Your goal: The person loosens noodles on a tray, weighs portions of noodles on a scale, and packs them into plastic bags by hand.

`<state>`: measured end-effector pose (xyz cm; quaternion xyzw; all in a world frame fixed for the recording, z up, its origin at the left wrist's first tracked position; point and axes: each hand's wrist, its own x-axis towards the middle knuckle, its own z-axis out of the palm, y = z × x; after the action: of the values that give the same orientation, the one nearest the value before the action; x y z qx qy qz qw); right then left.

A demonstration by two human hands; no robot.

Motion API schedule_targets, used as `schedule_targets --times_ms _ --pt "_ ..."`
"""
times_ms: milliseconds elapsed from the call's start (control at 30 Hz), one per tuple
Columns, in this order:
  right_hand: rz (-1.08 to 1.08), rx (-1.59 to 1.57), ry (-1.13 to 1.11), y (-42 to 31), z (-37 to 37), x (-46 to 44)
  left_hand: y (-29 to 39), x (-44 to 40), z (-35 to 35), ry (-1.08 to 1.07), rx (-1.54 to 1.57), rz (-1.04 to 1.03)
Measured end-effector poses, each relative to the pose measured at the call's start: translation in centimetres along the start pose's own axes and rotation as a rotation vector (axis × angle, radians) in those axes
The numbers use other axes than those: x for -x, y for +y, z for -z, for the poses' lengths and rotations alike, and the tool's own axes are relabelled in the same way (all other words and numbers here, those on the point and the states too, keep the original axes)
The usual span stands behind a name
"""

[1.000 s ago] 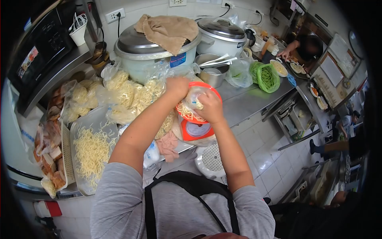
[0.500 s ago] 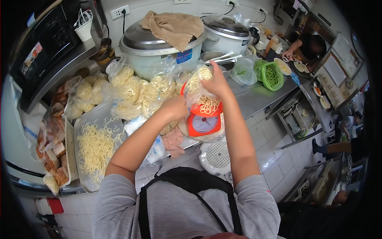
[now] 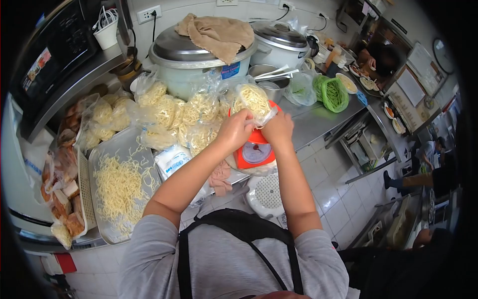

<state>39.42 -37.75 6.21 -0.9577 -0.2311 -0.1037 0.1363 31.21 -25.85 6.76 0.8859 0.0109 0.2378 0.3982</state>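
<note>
A clear plastic bag of noodles (image 3: 253, 100) rests over the red pan of a kitchen scale (image 3: 255, 154). My left hand (image 3: 236, 131) pinches the bag's near left edge. At the near right edge, my right hand (image 3: 279, 131) has its fingers closed on the plastic, partly hidden from above. The scale's round dial faces me below the bag. Several more bags of noodles (image 3: 167, 113) lie to the left, and loose noodles (image 3: 118, 187) are spread on a metal tray (image 3: 110, 230).
Behind stand a large rice cooker (image 3: 184, 74) with a brown cloth (image 3: 214, 36) on its lid and a second cooker (image 3: 281, 52). A green bag of beans (image 3: 332, 94) sits to the right. A pink cloth (image 3: 220, 178) hangs at the counter edge. Other people work at far right.
The noodle bag has come down onto the scale pan, covering the loose noodles seen there before. My right hand has lowered to its near edge, and my left hand has moved slightly right.
</note>
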Motion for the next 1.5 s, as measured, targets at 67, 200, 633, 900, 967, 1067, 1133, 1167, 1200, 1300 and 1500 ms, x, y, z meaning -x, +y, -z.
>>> schedule_targets --times_ms 67,200,633,900,967,1067,1133,1167,1200,1300,1500 --pt "0.039 -0.156 -0.107 0.3 -0.7 -0.4 -0.2 0.0 -0.4 0.013 0.07 0.028" --pt "-0.01 -0.89 -0.384 -0.3 -0.9 -1.6 -0.8 0.2 -1.6 0.123 0.142 -0.129" --pt "0.257 -1.643 -0.036 -15.7 -7.1 -3.4 4.4 7.5 7.3 0.305 0.828 0.034" --pt "0.239 -0.645 -1.131 -20.5 -5.1 1.1 -3.6 13.2 13.4 0.453 1.095 0.51" --pt "0.241 -0.748 -1.102 -20.3 -7.2 1.2 -6.1 14.7 13.2 0.454 1.054 0.692" --pt "0.212 -0.953 -1.017 -20.9 -1.8 1.2 -7.2 15.5 13.9 0.428 1.128 0.665" --pt "0.314 -0.947 -0.915 -21.2 1.8 0.6 -7.2 15.8 14.4 0.428 1.142 0.677" --pt "0.393 -0.763 -0.79 -20.7 1.9 0.2 -7.3 15.8 14.7 0.415 1.141 0.68" --pt "0.465 -0.58 -0.661 -20.0 2.0 -0.2 -7.4 15.9 14.9 0.399 1.141 0.685" --pt "0.58 -0.053 -0.609 -17.8 -1.0 0.0 -7.3 16.2 15.1 0.376 1.133 0.693" --pt "0.572 -0.058 -0.569 -19.0 -0.2 2.1 -7.1 16.1 15.8 0.293 1.127 0.683"
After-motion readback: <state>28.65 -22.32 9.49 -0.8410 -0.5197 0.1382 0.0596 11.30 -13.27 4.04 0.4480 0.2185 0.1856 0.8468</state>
